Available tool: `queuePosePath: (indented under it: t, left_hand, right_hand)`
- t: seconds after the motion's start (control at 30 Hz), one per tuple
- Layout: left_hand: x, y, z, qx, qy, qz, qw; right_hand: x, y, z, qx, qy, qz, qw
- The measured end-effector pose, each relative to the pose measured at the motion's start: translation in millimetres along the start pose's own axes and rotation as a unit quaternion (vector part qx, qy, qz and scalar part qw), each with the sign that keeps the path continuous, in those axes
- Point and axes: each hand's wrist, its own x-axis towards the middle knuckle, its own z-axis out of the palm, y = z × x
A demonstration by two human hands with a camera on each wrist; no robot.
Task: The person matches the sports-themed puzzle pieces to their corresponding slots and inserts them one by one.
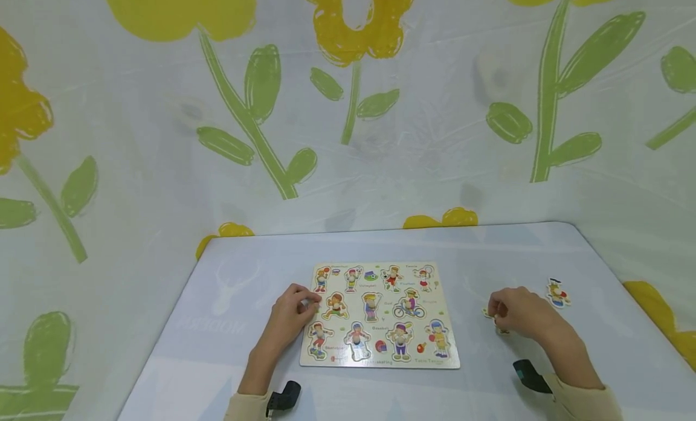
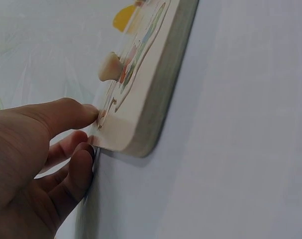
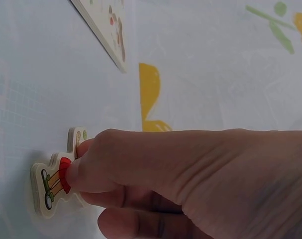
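A wooden peg puzzle board (image 1: 342,315), with several sports-figure pieces in it, lies flat on the table. My left hand (image 1: 293,315) is at its left edge, thumb and fingers gripping the rim in the left wrist view. A round wooden knob (image 2: 110,67) rises from a piece close to those fingers. Right of the board, my right hand (image 1: 519,312) pinches a puzzle piece (image 3: 53,184) showing a figure with red clothing and wheeled shoes. The fingers hide the middle of this piece. It is close over the table.
Another loose puzzle piece (image 1: 557,293), a figure with a dark hat, lies beyond the right hand. The pale table (image 1: 206,342) meets a flower-printed sheet (image 1: 435,137) at the back and sides. Black wrist devices show at both sleeves.
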Motion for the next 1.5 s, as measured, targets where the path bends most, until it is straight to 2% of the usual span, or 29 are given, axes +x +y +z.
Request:
queuePosePath:
  t: [0.2, 0.33, 0.5, 0.67, 0.93, 1.13, 1.27, 1.5]
  left_hand:
    - [1.5, 1.1, 0.4, -0.010, -0.004, 0.007, 0.9999]
    - [2.6, 1.7, 0.2, -0.008, -0.003, 0.016, 0.9998]
    - [2.0, 1.3, -3.4, -0.001, 0.002, 0.020, 0.9998]
    - [0.6, -0.7, -5.2, 0.000, 0.012, 0.024, 0.9996]
    - [0.1, -2.6, -3.1, -0.004, 0.009, 0.022, 0.9997]
    - [0.1, -3.8, -0.9, -0.010, -0.002, 0.011, 0.9999]
    - [0.1, -4.1, -1.2, -0.010, 0.000, 0.016, 0.9998]
    - [0.6, -3.8, -0.8, -0.012, -0.002, 0.014, 0.9998]
  right_hand:
    - [0, -1, -4.8, -0.001, -0.015, 0.005, 1.000]
    - [1, -4, -4.2, -0.002, -0.008, 0.011, 1.000]
    - [9, -17, -0.4, -0.011, 0.031, -0.013, 0.999]
    - [20, -36, 6.6, -0.018, 0.087, -0.063, 0.994]
    - [44, -57, 18.6, -0.028, 0.130, -0.092, 0.987]
    - [61, -63, 25.3, -0.026, 0.161, -0.103, 0.981]
    - [70, -68, 31.1, -0.023, 0.177, -0.108, 0.978]
    - [81, -73, 41.7, -0.009, 0.205, -0.088, 0.975]
